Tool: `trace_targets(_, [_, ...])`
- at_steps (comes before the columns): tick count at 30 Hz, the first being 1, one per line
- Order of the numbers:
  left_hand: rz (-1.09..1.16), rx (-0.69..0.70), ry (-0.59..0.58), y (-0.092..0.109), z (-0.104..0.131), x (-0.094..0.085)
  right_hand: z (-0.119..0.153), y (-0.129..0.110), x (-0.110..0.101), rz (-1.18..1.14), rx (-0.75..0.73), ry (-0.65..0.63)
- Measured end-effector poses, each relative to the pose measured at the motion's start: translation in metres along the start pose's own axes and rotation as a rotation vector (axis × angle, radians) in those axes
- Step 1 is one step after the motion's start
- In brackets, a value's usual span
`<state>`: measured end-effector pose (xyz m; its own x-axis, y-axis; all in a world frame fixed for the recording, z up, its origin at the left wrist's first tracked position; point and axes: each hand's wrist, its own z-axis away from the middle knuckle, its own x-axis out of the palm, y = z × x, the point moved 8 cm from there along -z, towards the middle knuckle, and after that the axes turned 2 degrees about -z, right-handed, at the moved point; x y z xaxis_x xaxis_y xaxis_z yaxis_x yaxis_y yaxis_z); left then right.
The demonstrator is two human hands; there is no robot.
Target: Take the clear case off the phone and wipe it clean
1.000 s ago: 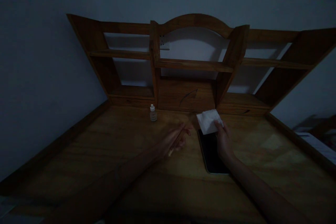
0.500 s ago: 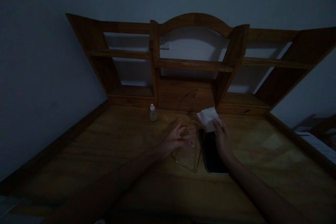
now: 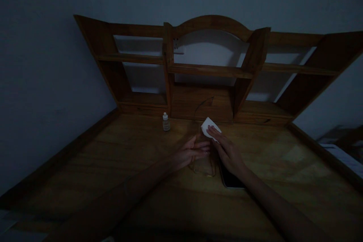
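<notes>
A clear, yellowish phone case [image 3: 204,169] is in my left hand [image 3: 191,153], whose fingers lie across its upper part. My right hand [image 3: 228,155] presses a folded white tissue [image 3: 208,124] at the far end of the case, fingertips on top of it. Whether the tissue touches the case there is hard to make out in the dim light. Below my right hand and wrist lies a dark phone [image 3: 230,179], screen up on the wooden desk [image 3: 136,151], partly covered by the hand.
A small white-capped dropper bottle [image 3: 166,122] stands upright left of my hands. Behind it rises a wooden shelf unit [image 3: 210,70] along the back of the desk. A wall socket [image 3: 178,47] shows through it. Raised edging [image 3: 320,147] runs down the desk's right side.
My right hand has moved left with the tissue, from over the phone to the top of the case. The case has shifted slightly, and my left fingers have drawn closer together on it.
</notes>
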<state>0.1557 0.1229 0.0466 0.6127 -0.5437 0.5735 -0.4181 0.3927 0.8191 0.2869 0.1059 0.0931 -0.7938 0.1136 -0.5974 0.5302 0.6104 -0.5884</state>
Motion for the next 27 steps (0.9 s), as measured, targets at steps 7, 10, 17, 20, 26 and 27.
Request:
trace_targets(7, [-0.01, -0.005, -0.091, 0.005, 0.005, 0.013, -0.001, -0.017, 0.003, 0.239, -0.115, -0.021])
trace_targets(10, [-0.008, -0.02, -0.099, 0.005, 0.005, 0.017, -0.001, -0.018, 0.002, 0.287, -0.119, -0.006])
trace_targets(17, [-0.006, -0.023, -0.099, 0.008, 0.006, 0.019, 0.0, -0.015, 0.002, 0.186, -0.087, 0.001])
trace_targets(20, [0.0, -0.036, -0.094, 0.006, 0.006, 0.018, 0.0, -0.016, 0.001, 0.144, -0.075, 0.013])
trace_targets(26, [0.01, -0.027, -0.071, 0.004, 0.004, 0.013, -0.001, -0.01, 0.001, 0.015, 0.002, 0.011])
trace_targets(27, [0.014, -0.029, -0.077, 0.003, 0.005, 0.013, -0.001, -0.01, 0.002, -0.01, 0.012, 0.002])
